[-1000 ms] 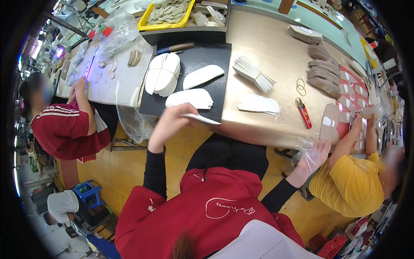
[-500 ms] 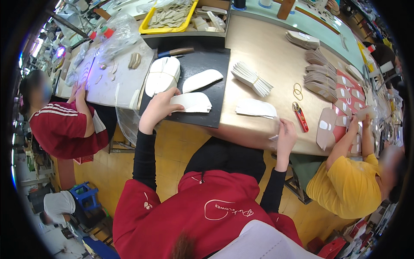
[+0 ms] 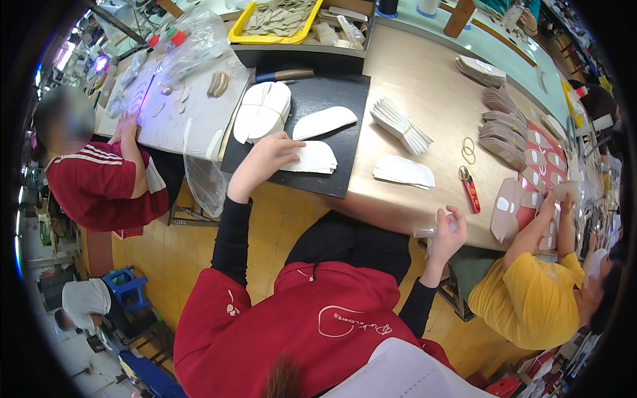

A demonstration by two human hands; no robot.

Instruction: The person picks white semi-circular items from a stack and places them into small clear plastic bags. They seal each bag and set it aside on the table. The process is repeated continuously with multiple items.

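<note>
My left hand [image 3: 267, 161] rests its fingers, apart, on the left end of a fanned stack of white rounded pieces [image 3: 317, 158] on a black board [image 3: 332, 184]. Behind that stack lies another white half-round stack [image 3: 325, 122], and to its left a thick banded bundle of white oval pieces [image 3: 262, 111]. Off the table's front edge, my right hand [image 3: 451, 233] has curled fingers around a crumpled bit of clear plastic [image 3: 424, 233]. Nearest to it on the table are a fanned white stack [image 3: 405, 171] and a red cutter [image 3: 470, 191].
A banded white bundle [image 3: 401, 125] and rubber bands [image 3: 468, 151] lie on the brown tabletop [image 3: 398, 73]. A yellow tray [image 3: 262, 36] of pieces stands at the back, with a wood-handled tool [image 3: 285, 75] before it. Co-workers sit left [image 3: 99, 179] and right [image 3: 531, 298].
My right hand has drawn back toward me, away from the table edge, with the plastic. My left hand's fingers have shifted on the white stack. The whole view has shifted slightly.
</note>
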